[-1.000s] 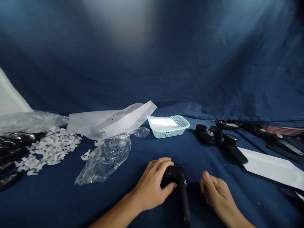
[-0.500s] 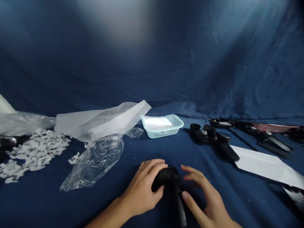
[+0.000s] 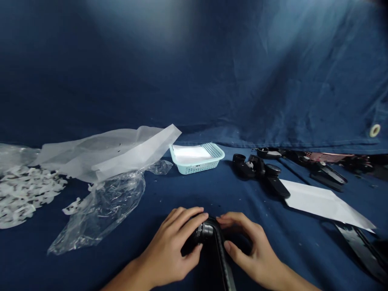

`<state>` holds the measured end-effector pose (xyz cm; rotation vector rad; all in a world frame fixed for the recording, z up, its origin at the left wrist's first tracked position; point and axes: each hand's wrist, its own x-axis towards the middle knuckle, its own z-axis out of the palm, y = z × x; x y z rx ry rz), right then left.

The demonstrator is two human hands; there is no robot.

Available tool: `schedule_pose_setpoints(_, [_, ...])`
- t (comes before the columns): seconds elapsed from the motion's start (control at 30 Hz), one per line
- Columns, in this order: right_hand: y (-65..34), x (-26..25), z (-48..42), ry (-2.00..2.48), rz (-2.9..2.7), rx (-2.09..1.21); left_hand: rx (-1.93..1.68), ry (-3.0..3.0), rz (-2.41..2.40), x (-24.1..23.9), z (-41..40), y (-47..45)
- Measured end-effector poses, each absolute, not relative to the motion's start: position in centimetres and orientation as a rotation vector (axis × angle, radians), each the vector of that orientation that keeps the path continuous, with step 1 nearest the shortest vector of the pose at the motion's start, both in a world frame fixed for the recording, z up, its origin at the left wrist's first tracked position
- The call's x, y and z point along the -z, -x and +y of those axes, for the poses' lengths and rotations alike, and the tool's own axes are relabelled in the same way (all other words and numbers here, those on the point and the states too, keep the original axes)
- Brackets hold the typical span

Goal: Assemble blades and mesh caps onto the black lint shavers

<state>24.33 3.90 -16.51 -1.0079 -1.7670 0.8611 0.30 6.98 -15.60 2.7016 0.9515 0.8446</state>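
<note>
At the bottom middle is a black L-shaped plastic part (image 3: 220, 254), with a long arm running down towards me and a ribbed round piece at its left end. My left hand (image 3: 176, 242) is closed round that ribbed end, fingers over the top and thumb below. From the other side, my right hand (image 3: 250, 246) grips the bend, its fingertips at the upper corner and its thumb against the arm. The lower end of the part runs out of view. The palm of my left hand hides some of the ribbed piece.
Left lie a pile of small white pieces (image 3: 30, 192), a crumpled clear plastic bag (image 3: 106, 206) and translucent white sheets (image 3: 121, 151). A light-blue basket (image 3: 198, 166) holds white paper. Black plastic parts (image 3: 260, 169), a white sheet (image 3: 321, 202) and a pink basket (image 3: 330, 157) lie right.
My right hand has closed in on the black part and now touches it. My left hand stays on the ribbed end, which shows more clearly. The view has shifted slightly right.
</note>
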Motion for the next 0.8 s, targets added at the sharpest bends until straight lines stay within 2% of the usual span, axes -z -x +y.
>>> schedule_pose_setpoints(0.43, [-24.51, 16.61, 4.43, 1.023, -1.685, -1.045, -0.899, -2.666, 0.894, 16.03, 7.08, -0.48])
schedule_pose_setpoints(0.8, [-24.14, 16.48, 4.72, 1.09, -1.665, -1.036, -0.836, -2.657, 0.934, 16.21, 6.87, -0.36])
